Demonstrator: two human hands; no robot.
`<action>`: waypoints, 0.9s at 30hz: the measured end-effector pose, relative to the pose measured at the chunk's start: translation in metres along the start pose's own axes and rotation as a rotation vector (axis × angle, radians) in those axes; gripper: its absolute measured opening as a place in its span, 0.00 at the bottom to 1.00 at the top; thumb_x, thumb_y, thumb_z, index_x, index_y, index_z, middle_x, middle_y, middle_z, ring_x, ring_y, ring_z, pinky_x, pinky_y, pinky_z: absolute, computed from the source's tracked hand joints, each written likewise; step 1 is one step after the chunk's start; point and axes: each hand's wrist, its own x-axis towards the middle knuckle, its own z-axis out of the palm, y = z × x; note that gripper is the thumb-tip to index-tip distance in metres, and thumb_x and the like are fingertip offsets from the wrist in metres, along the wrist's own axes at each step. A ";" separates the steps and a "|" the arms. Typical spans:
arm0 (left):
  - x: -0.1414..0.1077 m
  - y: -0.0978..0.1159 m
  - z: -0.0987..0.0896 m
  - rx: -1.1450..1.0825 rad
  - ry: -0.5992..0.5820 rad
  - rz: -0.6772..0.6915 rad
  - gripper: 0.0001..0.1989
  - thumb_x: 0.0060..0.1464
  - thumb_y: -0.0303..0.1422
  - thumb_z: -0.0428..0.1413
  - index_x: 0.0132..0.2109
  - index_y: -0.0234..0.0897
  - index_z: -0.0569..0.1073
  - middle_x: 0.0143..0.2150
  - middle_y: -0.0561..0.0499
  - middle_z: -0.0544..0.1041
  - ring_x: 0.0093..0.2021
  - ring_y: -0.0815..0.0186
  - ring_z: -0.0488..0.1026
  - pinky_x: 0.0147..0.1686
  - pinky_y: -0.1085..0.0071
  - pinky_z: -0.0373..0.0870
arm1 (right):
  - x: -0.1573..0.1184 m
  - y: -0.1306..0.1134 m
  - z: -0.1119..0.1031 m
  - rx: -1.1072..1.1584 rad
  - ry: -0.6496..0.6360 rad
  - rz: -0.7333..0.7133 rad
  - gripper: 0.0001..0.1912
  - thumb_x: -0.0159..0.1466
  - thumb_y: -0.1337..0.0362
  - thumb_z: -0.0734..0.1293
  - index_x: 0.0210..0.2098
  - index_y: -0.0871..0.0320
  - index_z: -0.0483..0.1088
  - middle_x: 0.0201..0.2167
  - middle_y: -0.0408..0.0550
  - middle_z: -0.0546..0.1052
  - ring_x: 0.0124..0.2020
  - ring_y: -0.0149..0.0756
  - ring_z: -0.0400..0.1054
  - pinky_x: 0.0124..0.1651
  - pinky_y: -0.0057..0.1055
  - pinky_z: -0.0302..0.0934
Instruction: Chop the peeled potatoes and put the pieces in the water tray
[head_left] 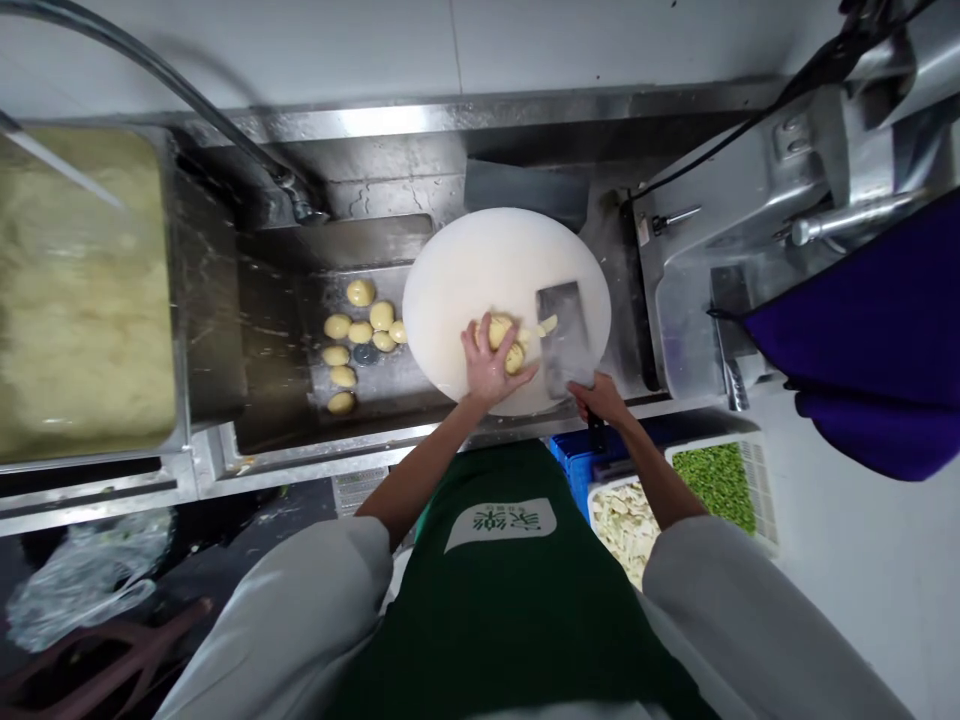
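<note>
Nearest the lens, a green apron (510,590) with a white patch, flanked by pale grey sleeves (315,610). Beyond it, bare forearms reaching out over a round white cutting board (480,260) laid across the edge of a steel sink (360,240).

Left hand (487,365) pressed down on a peeled potato (504,340) near the board's front centre, fingers curled over its top. Right hand (600,398) clenched around the handle of a cleaver (566,335), broad blade lying just right of the potato, close against it; a few cut pieces (546,326) between blade and potato.

Left of the board, down in the sink basin, a loose cluster of whole peeled potatoes (360,335), wet, well apart from the hands. Far left, a large steel tub (169,300) full of pale yellow shredded material. A curved hose (180,90) running above toward the sink's back corner.

Right of the board, a steel slicing machine (750,200), partly draped in purple cloth (870,330). Below the right forearm, a white crate (750,460) holding chopped green vegetable (716,485) and pale cut pieces (626,520), with a blue crate (574,465) just beside it.
</note>
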 end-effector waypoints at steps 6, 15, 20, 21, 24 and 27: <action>0.000 0.030 0.008 -0.182 0.070 -0.124 0.39 0.51 0.57 0.58 0.63 0.37 0.70 0.74 0.39 0.42 0.73 0.38 0.38 0.70 0.40 0.36 | -0.006 -0.015 0.069 -0.034 -0.080 -0.127 0.16 0.60 0.54 0.67 0.28 0.58 0.61 0.14 0.41 0.66 0.13 0.31 0.61 0.17 0.27 0.57; 0.003 0.029 -0.005 -0.232 0.204 -0.036 0.31 0.58 0.50 0.54 0.59 0.32 0.74 0.74 0.44 0.39 0.73 0.44 0.42 0.72 0.49 0.43 | -0.016 -0.026 0.108 0.036 0.011 -0.162 0.18 0.62 0.50 0.66 0.28 0.55 0.58 0.13 0.41 0.65 0.12 0.34 0.60 0.17 0.30 0.56; 0.010 0.018 -0.062 -0.156 0.277 0.007 0.30 0.62 0.53 0.48 0.59 0.34 0.73 0.75 0.50 0.33 0.74 0.47 0.42 0.72 0.50 0.43 | -0.029 -0.069 0.134 0.035 0.003 -0.244 0.19 0.61 0.50 0.67 0.26 0.54 0.57 0.12 0.42 0.63 0.11 0.33 0.58 0.16 0.31 0.56; 0.009 0.010 -0.080 -0.163 0.300 -0.003 0.30 0.62 0.53 0.48 0.59 0.36 0.73 0.75 0.52 0.32 0.74 0.48 0.42 0.72 0.50 0.42 | -0.030 -0.082 0.145 0.036 -0.022 -0.278 0.19 0.61 0.51 0.67 0.26 0.54 0.57 0.12 0.41 0.63 0.11 0.33 0.58 0.16 0.30 0.56; 0.000 -0.030 -0.143 -0.174 0.418 -0.069 0.27 0.61 0.51 0.52 0.60 0.40 0.71 0.74 0.53 0.33 0.74 0.48 0.40 0.73 0.50 0.42 | -0.028 -0.124 0.196 0.043 -0.149 -0.358 0.16 0.61 0.52 0.67 0.30 0.55 0.59 0.12 0.40 0.64 0.11 0.33 0.59 0.15 0.30 0.55; -0.016 -0.095 -0.211 -0.066 0.623 -0.120 0.26 0.60 0.46 0.57 0.60 0.39 0.71 0.73 0.47 0.41 0.74 0.51 0.44 0.72 0.54 0.48 | -0.018 -0.176 0.272 -0.018 -0.339 -0.374 0.11 0.62 0.57 0.65 0.36 0.56 0.61 0.13 0.37 0.64 0.11 0.34 0.60 0.13 0.29 0.55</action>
